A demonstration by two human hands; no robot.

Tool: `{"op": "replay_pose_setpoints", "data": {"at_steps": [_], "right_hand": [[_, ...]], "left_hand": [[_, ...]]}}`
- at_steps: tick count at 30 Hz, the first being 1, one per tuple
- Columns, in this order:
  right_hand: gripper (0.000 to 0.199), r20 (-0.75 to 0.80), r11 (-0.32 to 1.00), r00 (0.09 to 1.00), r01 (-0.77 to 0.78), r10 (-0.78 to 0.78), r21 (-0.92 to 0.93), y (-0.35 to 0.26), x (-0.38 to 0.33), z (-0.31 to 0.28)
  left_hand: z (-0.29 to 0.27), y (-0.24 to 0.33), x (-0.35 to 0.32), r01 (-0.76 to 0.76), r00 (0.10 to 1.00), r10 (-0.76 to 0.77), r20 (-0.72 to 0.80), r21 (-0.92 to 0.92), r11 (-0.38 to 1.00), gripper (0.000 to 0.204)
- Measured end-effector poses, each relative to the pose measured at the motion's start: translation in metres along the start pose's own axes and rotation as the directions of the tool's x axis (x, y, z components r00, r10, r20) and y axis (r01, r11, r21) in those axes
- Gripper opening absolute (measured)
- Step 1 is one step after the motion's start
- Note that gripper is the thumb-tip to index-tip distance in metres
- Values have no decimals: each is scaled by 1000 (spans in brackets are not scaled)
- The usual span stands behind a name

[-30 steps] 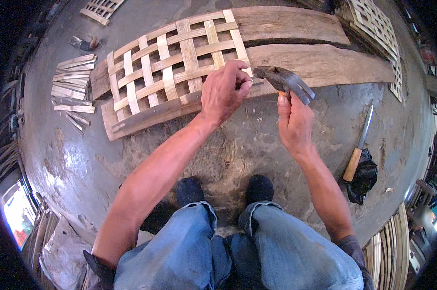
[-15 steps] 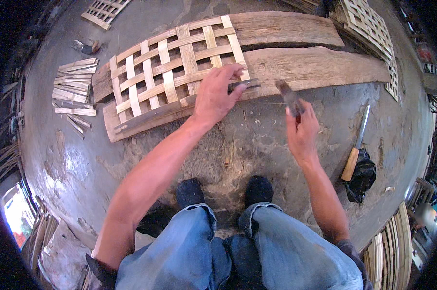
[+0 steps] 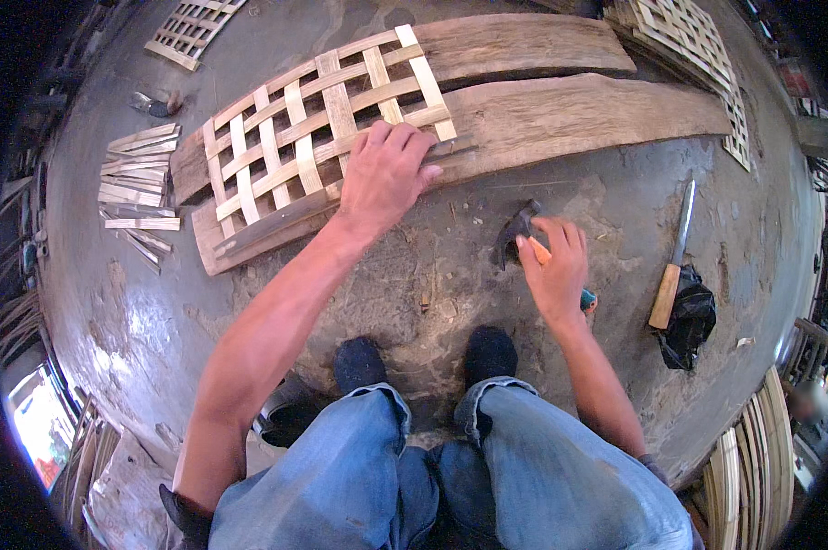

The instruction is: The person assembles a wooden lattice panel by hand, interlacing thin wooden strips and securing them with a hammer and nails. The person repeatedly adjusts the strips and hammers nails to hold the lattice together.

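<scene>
A woven panel of pale wood or bamboo strips lies across wooden planks on the floor. My left hand is closed at its near right corner, fingers bent over the edge strip and thumb out to the right. A long dark bar runs along the panel's near edge and passes under that hand. To the right, a hammer with a dark head and orange handle is at floor level. My right hand is over its handle, fingers apart and loosened. The handle's teal end shows beside the wrist.
A knife with a wooden handle lies on a black plastic bag at the right. Loose strips are piled at the left. Finished lattices are stacked at the far right, and another lattice lies far left.
My right hand has come down and nearer to me with the hammer, and its fingers have loosened. My left hand has shifted left, and its fingers have bent down onto the panel edge.
</scene>
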State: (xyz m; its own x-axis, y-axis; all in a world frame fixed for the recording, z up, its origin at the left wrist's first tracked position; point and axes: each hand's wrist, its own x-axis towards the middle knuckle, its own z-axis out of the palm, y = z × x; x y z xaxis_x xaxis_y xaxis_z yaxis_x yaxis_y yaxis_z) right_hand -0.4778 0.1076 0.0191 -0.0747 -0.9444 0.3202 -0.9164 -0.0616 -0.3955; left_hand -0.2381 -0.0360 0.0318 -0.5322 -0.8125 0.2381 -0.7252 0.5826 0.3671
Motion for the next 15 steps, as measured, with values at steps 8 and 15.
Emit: {"op": "replay_pose_setpoints", "data": {"at_steps": [8,15], "right_hand": [[24,645,42,727,-671,237,741,-35,91,32],[23,659,-105,690,-663,299,741,-41,92,34]], "left_hand": [[-32,7,5,-44,999,43,-15,-81,996,40],[-29,6,-1,-146,985,135,-107,-96,985,39]]}}
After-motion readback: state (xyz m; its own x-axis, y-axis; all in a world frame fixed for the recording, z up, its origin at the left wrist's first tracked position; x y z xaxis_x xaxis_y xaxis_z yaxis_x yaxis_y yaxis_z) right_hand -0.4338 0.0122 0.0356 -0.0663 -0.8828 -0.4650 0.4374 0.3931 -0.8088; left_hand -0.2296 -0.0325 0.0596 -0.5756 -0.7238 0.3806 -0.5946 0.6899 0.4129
